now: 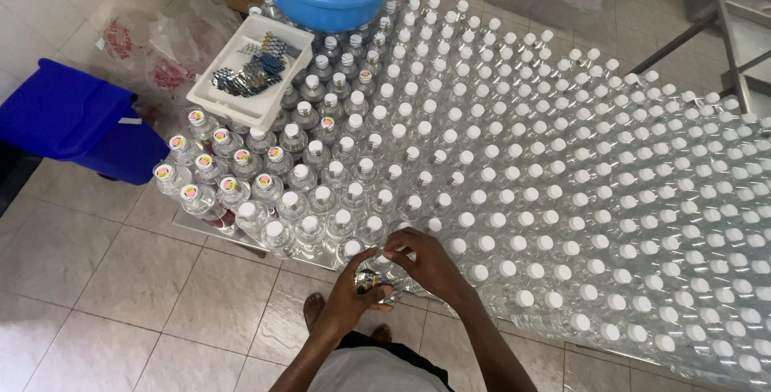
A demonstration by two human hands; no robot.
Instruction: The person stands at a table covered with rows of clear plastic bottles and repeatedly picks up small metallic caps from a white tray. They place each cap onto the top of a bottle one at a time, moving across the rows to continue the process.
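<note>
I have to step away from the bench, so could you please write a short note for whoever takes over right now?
Left hand holds a small stack of shiny seals. Right hand rests on a bottle at the near table edge. More seals lie in the white tray; loose caps fill the blue basin. A few bottles at far left carry coloured tops; nearly all others show plain white caps.

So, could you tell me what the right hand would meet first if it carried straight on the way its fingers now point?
The right hand points left and slightly down over the front-row bottles. It would likely meet the left hand first, which holds a small silvery bundle; depth between them is hard to judge.
</note>
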